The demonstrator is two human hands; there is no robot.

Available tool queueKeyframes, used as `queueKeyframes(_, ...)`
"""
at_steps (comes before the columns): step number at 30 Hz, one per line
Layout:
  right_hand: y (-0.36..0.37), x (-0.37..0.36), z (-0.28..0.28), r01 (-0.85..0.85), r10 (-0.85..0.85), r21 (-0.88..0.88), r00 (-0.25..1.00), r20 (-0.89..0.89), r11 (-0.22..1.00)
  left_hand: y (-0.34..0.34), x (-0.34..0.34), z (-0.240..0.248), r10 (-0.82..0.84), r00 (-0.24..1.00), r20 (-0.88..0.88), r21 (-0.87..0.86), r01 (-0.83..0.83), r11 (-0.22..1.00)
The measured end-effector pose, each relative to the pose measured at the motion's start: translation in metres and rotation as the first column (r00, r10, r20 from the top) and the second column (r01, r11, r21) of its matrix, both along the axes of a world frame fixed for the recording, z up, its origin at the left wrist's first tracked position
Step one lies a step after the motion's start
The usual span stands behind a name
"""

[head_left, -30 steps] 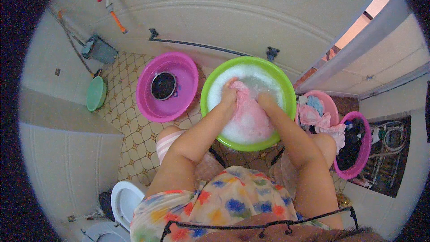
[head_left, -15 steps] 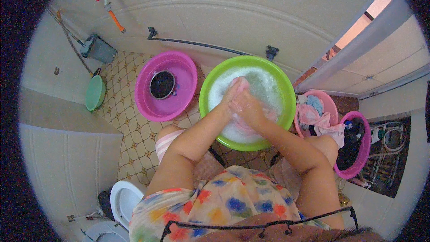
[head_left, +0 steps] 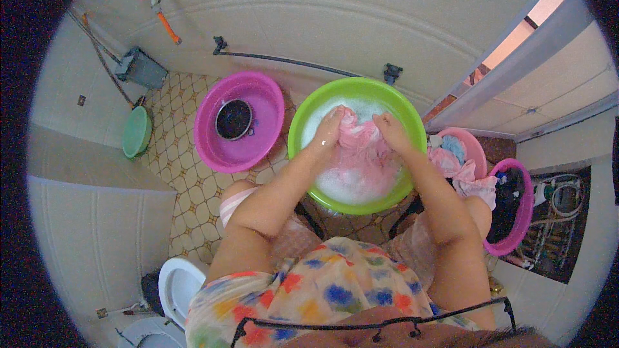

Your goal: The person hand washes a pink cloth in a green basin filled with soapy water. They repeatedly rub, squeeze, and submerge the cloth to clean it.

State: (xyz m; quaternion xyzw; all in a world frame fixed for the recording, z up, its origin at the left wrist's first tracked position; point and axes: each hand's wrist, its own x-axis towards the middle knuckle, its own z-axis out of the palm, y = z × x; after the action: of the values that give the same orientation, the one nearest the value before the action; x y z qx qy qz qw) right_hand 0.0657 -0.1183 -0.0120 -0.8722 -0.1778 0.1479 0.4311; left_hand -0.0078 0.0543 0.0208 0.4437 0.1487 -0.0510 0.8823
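Note:
A pink cloth garment point(head_left: 362, 151) hangs spread between my two hands over the soapy water in a lime-green basin point(head_left: 300, 111). My left hand point(head_left: 330, 127) is closed on its upper left part. Its upper right part is gripped by my right hand point(head_left: 391, 131). The garment's lower portion lies in the white suds point(head_left: 342, 193), and its exact kind I cannot make out.
Left of the green basin stands a magenta basin point(head_left: 213, 145) holding a dark round pan-like object point(head_left: 234, 120). On the right, a pink tub point(head_left: 476, 148) holds clothes, beside a magenta tub point(head_left: 516, 238) of dark cloth. A toilet point(head_left: 174, 283) stands lower left; a tap point(head_left: 157, 0) is on the wall.
My hands, pressed together on the bunched cloth before, have moved apart. The pink garment is now spread out between them.

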Motion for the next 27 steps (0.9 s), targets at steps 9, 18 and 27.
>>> queueKeyframes(9,-0.028,-0.002,0.056,0.114,0.270,0.588,0.807,-0.525,0.801,0.016,-0.015,0.020,-0.594,0.799,-0.093,0.808,0.409,0.424)
queueKeyframes(18,-0.031,-0.005,0.040,-0.082,0.368,0.528,0.805,-0.465,0.845,-0.010,-0.020,0.067,-0.193,0.979,0.068,0.101,0.186,0.977)
queueKeyframes(27,-0.012,0.013,-0.007,0.027,0.016,0.239,0.985,-0.174,0.971,0.019,0.013,-0.044,0.111,0.993,0.050,0.748,-0.111,0.655)
